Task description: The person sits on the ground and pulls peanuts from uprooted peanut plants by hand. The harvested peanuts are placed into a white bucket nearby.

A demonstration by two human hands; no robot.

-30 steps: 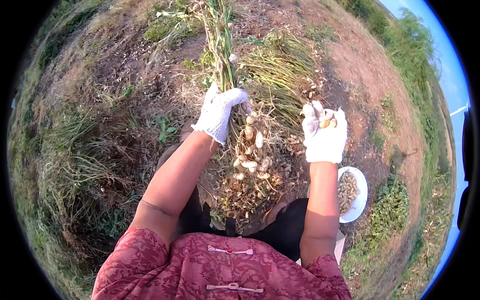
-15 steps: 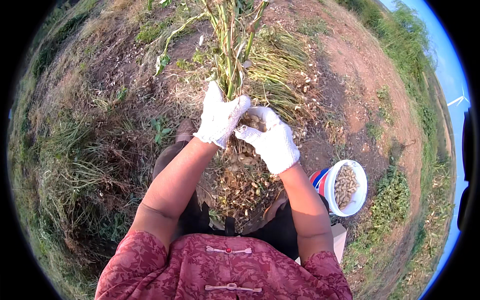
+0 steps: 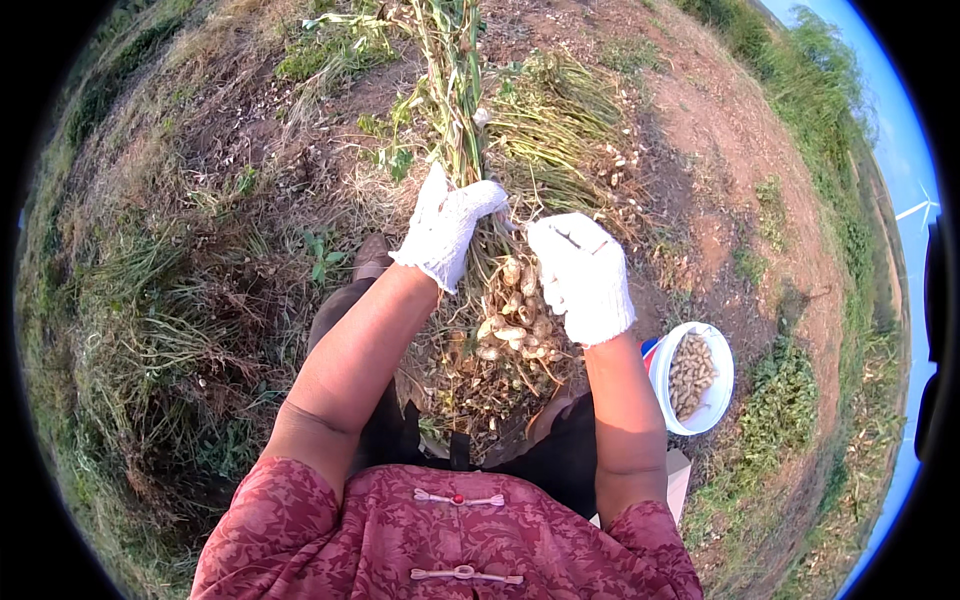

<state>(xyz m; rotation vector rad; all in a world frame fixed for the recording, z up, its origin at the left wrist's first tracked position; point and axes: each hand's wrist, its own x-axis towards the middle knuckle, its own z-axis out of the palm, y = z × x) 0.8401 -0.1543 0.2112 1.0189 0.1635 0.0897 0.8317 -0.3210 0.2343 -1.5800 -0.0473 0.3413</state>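
My left hand [image 3: 447, 224], in a white knit glove, is closed round the stems of an uprooted bunch of peanut plants [image 3: 458, 120]. The green stalks rise away from me, and the roots with a cluster of pale peanuts [image 3: 516, 318] hang below the grip. My right hand [image 3: 582, 275], gloved alike, is just right of that cluster with its fingers curled in. Its back hides whatever the fingers hold. A short thin strand lies across the glove near the knuckles.
A white bucket [image 3: 719, 396] partly filled with peanuts stands right of my right forearm. More pulled peanut plants [image 3: 560, 125] lie on the soil beyond my hands. Tangled plants and weeds [image 3: 165, 330] cover the left. Soil and plant scraps lie between my legs.
My right hand has moved right, away from my left hand, and turned its back up. The peanut cluster now shows between them. The stalks have shifted slightly left.
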